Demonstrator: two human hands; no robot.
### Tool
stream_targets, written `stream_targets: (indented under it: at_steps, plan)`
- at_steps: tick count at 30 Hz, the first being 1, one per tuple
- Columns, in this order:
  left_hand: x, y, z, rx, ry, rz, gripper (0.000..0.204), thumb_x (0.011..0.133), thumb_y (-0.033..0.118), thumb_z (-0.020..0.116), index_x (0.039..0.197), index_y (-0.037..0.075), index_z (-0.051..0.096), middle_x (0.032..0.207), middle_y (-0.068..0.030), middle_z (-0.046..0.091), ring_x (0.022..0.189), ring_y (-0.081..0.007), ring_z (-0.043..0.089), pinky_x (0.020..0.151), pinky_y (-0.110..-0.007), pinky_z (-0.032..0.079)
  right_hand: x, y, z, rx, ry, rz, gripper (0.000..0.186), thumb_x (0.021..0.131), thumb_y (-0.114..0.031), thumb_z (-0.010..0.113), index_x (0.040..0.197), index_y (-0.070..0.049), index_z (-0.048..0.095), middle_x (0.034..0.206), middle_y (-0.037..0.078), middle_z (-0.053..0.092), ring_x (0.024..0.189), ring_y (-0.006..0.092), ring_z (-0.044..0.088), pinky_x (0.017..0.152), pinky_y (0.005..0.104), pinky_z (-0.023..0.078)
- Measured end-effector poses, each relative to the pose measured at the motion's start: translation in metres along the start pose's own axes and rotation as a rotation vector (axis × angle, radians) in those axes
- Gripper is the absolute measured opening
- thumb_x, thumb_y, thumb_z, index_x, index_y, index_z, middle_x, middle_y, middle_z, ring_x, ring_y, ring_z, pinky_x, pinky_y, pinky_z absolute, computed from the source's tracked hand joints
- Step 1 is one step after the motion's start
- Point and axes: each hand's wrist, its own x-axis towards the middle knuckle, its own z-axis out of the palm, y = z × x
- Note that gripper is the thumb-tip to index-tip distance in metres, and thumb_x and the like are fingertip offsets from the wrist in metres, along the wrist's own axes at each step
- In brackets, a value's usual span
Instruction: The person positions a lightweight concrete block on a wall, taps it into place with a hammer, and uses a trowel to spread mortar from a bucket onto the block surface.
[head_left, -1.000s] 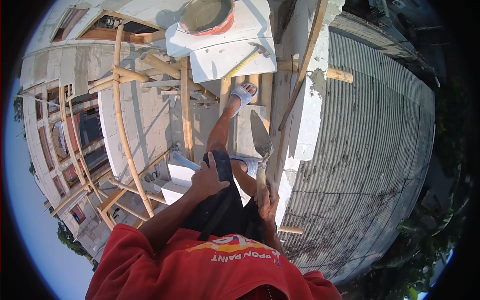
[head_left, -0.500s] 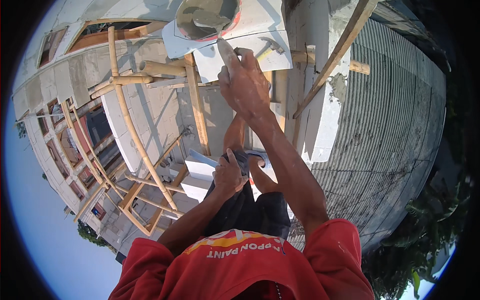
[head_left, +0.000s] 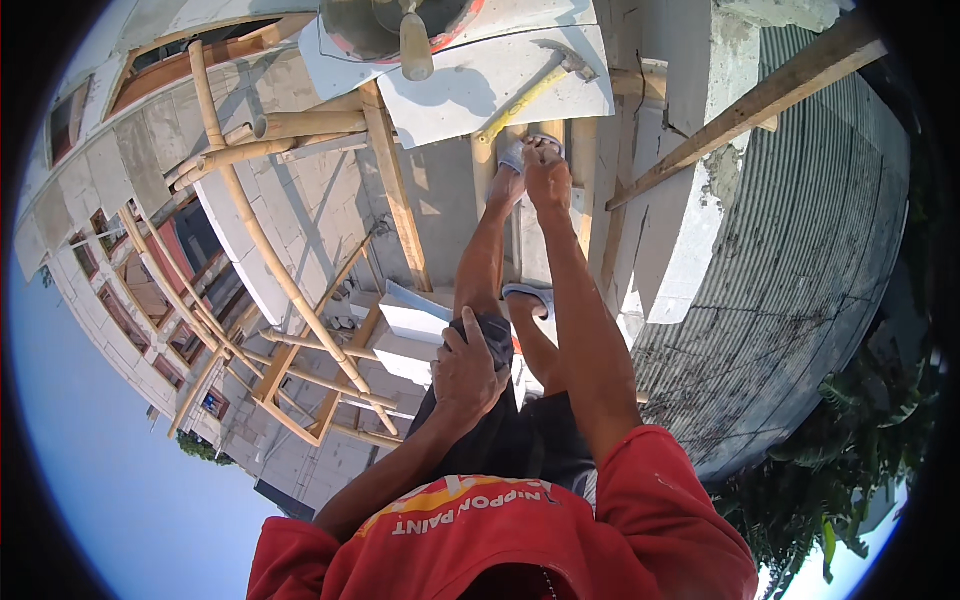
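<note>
My left hand (head_left: pixel 468 368) rests on my left knee, fingers spread over the dark shorts. My right hand (head_left: pixel 547 180) is held out low, its fingers curled, overlapping the view of my sandalled foot (head_left: pixel 513 158); whether anything is inside it is hidden. Farther out, a trowel (head_left: pixel 415 55) stands with its pale handle over the rim of a bucket (head_left: pixel 465 20) of grey mortar, no hand on it. A hammer (head_left: pixel 525 97) with a yellow handle lies on the white board (head_left: pixel 440 112) beside the bucket.
Bamboo scaffold poles (head_left: pixel 245 210) and a wooden post (head_left: pixel 395 185) stand to the left. A slanted timber (head_left: pixel 750 110) crosses on the right, before a corrugated roof (head_left: pixel 780 290). White blocks (head_left: pixel 410 320) lie below, near my left knee.
My right hand has let go of the trowel and drawn back toward me, down and right of the board. The trowel stays in the bucket. My left hand remains on the knee.
</note>
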Motion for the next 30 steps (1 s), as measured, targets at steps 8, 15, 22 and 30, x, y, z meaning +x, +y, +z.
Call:
stream_targets:
  at_steps: [8, 15, 22, 30]
  plan:
    - [0.009, -0.002, -0.006, -0.003, -0.067, -0.005, 0.114, 0.079, 0.035, 0.086, 0.157, -0.008, 0.015, 0.121, -0.0279, 0.049, 0.101, -0.0449, 0.064, 0.085, -0.052, 0.056, 0.099, -0.04, 0.08, 0.02, 0.073, 0.413, 0.083, 0.084, -0.052, 0.079, 0.136, -0.004, 0.036, 0.131, 0.025, 0.049, 0.118, 0.0452, 0.063, 0.095, 0.0515, 0.057]
    - [0.013, -0.008, -0.014, -0.086, -0.123, 0.032, 0.108, 0.084, 0.031, 0.082, 0.156, -0.009, 0.013, 0.13, -0.0337, 0.043, 0.114, -0.051, 0.056, 0.095, -0.055, 0.05, 0.087, 0.023, 0.061, 0.178, 0.123, 0.178, 0.051, 0.089, -0.032, 0.066, 0.124, 0.001, 0.051, 0.119, 0.031, 0.064, 0.11, 0.0487, 0.064, 0.093, 0.0512, 0.052]
    - [0.071, 0.106, -0.02, -0.864, 0.094, 0.641, 0.07, 0.098, 0.02, 0.064, 0.152, -0.01, 0.032, 0.154, -0.0328, 0.037, 0.145, -0.0412, 0.04, 0.12, -0.046, 0.034, -0.08, 0.099, -0.046, 0.174, -0.073, 0.109, 0.039, 0.101, -0.038, 0.061, 0.108, 0.001, 0.062, 0.086, 0.021, 0.07, 0.076, 0.0381, 0.066, 0.072, 0.0464, 0.052]
    - [0.199, 0.277, 0.139, -1.044, -0.207, 0.617, 0.131, 0.084, 0.049, 0.081, 0.155, -0.014, -0.009, 0.162, -0.0404, 0.003, 0.154, -0.0495, 0.012, 0.128, -0.044, 0.019, -0.177, 0.211, -0.106, -0.331, 0.157, -0.291, 0.033, 0.101, -0.03, 0.062, 0.12, -0.003, 0.066, 0.089, 0.021, 0.07, 0.074, 0.033, 0.065, 0.07, 0.0453, 0.049]
